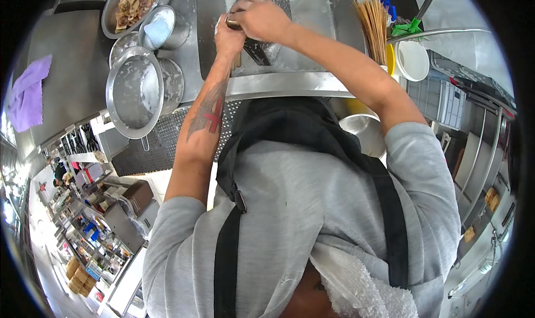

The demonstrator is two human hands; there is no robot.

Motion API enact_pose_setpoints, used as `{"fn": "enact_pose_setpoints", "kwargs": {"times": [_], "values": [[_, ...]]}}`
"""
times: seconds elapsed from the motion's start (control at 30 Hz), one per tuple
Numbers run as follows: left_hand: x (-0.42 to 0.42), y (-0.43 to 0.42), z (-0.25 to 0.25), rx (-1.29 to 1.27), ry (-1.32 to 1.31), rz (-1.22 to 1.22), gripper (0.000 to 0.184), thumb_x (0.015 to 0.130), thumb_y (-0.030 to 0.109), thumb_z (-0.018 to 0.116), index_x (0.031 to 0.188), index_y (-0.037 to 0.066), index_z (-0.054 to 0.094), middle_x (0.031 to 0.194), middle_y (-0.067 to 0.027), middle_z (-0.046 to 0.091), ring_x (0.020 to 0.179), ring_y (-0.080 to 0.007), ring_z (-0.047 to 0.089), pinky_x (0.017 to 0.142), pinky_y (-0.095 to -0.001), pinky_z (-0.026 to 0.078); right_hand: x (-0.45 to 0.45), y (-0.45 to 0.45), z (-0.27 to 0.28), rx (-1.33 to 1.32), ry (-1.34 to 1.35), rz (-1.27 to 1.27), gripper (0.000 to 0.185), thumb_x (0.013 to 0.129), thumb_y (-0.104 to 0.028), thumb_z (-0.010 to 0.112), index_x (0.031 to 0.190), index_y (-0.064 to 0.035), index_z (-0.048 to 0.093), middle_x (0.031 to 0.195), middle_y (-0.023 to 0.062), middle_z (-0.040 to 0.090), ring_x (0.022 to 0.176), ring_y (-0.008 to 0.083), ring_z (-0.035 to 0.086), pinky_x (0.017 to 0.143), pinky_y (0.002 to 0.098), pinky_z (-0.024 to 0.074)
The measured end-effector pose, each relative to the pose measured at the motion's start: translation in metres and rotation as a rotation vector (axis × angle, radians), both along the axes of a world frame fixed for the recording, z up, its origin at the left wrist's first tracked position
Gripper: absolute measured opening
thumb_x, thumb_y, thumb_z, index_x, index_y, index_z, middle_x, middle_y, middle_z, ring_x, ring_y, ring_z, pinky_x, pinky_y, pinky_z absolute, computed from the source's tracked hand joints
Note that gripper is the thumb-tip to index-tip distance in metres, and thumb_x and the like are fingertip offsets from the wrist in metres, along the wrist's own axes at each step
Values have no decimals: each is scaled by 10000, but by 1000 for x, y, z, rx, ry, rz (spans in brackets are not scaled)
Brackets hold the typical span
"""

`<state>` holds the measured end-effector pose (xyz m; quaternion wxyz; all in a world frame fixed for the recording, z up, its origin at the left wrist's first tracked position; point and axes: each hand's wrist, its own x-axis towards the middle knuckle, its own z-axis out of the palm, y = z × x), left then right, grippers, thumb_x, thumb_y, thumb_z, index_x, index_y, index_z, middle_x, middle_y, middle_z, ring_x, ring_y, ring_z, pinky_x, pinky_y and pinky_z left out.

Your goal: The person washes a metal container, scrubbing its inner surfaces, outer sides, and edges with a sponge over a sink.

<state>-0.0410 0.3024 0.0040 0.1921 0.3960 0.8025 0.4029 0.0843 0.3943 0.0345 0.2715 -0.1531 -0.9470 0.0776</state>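
At the top centre, over a wet metal sink (312,28), both hands meet close together. My right hand (261,20) has its fingers curled round a small dark metal item, too covered to name. My left hand (228,38) is closed just beside and below it, touching the same item; thin sticks (237,61) show under it. A dark, long metal piece (259,51) lies beneath the hands in the sink.
To the left stand a metal strainer bowl (135,92), a pot with pale blue contents (157,29) and a tray of food scraps (136,6). A purple cloth (30,92) lies farther left. Right are upright skewers (372,31) and a white container (413,60).
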Motion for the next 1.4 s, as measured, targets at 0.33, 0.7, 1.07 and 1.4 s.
{"fn": "enact_pose_setpoints", "kwargs": {"times": [0.33,0.7,1.07,1.4], "values": [[-10,-18,-7,74,-214,-151,432,740,78,909,1083,20,652,986,-30,728,865,-115,655,801,-301,540,14,6,-14,104,165,110,262,863,-215,633,1063,-130,779,1042,111,761,974,315,737,826,448,605],[-3,-10,10,71,-173,-209,433,745,180,930,1040,16,658,945,-61,746,837,-129,674,802,-293,535,27,98,-10,-66,57,-477,372,855,-300,656,1116,-40,709,967,223,730,966,382,720,953,521,547],[-10,4,-7,153,-272,-232,428,737,143,931,1023,38,631,933,-37,740,811,-99,660,760,-271,535,8,31,-13,-130,196,-152,210,894,-265,642,949,-93,749,969,133,743,886,332,729,772,456,588],[-7,4,-9,135,-340,-266,436,756,124,920,1077,28,641,954,-45,745,836,-107,668,795,-274,538,6,102,-24,-251,10,-481,274,907,-346,622,856,-128,780,908,98,765,912,284,745,763,431,604]]}}
